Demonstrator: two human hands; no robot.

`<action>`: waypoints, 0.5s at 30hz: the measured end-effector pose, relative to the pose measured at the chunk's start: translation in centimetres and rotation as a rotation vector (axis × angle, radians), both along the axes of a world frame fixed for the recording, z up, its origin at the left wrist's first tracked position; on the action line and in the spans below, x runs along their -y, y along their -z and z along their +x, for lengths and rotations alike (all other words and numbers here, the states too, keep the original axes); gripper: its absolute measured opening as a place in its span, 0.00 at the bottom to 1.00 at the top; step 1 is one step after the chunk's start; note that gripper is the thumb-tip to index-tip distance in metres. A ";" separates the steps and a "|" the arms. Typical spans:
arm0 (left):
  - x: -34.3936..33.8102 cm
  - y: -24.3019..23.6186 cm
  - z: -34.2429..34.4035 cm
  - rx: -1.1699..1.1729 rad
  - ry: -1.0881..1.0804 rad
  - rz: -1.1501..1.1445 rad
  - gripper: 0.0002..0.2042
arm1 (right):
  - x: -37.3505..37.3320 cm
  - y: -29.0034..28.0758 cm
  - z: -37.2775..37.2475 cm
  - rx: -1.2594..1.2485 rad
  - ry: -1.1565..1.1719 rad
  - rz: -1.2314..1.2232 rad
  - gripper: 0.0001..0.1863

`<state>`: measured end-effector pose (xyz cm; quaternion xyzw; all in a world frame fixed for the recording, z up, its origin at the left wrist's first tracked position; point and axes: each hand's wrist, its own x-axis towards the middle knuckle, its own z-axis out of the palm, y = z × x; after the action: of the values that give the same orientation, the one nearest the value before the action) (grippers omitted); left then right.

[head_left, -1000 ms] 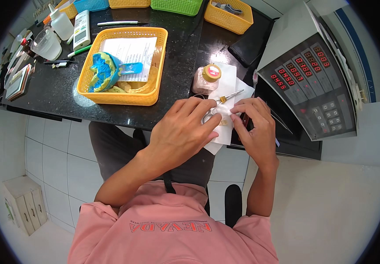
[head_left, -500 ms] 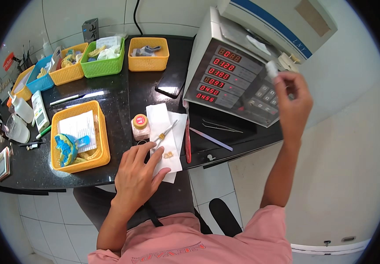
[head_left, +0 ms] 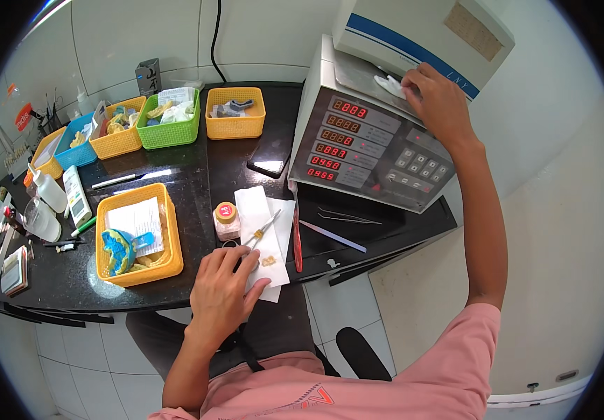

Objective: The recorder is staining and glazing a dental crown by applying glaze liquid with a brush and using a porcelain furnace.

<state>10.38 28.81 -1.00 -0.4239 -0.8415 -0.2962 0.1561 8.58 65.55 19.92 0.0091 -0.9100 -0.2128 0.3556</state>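
Note:
My left hand [head_left: 225, 290] rests at the counter's front edge, fingers spread and slightly bent over the handles of metal scissors-like forceps [head_left: 267, 227] with a yellowish piece clipped on. The forceps lie on white paper [head_left: 249, 199], beside small cream tooth-shaped pieces [head_left: 269, 260] and a jar [head_left: 227, 227] with a yellow lid. My right hand [head_left: 433, 105] is raised to the top of a grey machine [head_left: 307, 119] with red displays and keypad, its fingers closed on a small white object [head_left: 388, 85], perhaps a cloth, on the metal shelf. My fingertips partly hide it.
A yellow basket [head_left: 174, 248] holds a blue dental impression. More coloured baskets [head_left: 235, 126] line the back wall, with bottles [head_left: 50, 189] at the left. A phone [head_left: 263, 166], tweezers [head_left: 351, 215], a red-handled tool [head_left: 298, 252] and a lilac strip [head_left: 333, 238] lie near the machine.
My right hand has left the paper and risen with the white object to the machine's top, lately moving leftward onto the shelf. My left hand stays by the forceps. The view has tilted up.

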 end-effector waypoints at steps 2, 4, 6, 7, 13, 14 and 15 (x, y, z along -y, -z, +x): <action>0.1 0.0 0.1 0.004 -0.002 -0.004 0.20 | 0.6 -0.2 0.4 0.123 -0.021 -0.011 0.05; 0.0 0.0 0.1 -0.006 -0.002 -0.004 0.20 | 0.7 -0.6 0.9 0.112 -0.074 -0.083 0.05; 0.0 0.0 0.2 -0.013 0.001 -0.008 0.20 | 0.3 -0.8 1.1 0.103 -0.125 -0.157 0.07; 0.0 0.0 0.3 -0.017 -0.002 -0.007 0.20 | -0.1 -0.9 1.0 0.080 -0.127 -0.187 0.08; 0.2 0.2 0.2 0.001 -0.010 -0.003 0.20 | -1.5 -0.3 -1.3 0.168 -0.150 -0.198 0.11; 0.2 0.3 0.0 0.004 -0.007 0.008 0.20 | -1.7 -0.1 -1.6 0.213 -0.125 -0.151 0.13; 0.3 0.4 -0.2 -0.003 -0.009 0.010 0.20 | -1.7 0.0 -1.7 0.168 -0.156 -0.119 0.13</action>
<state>10.21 28.55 -1.43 -0.4198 -0.8417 -0.2990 0.1608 6.90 67.21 19.95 0.0764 -0.9442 -0.1287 0.2936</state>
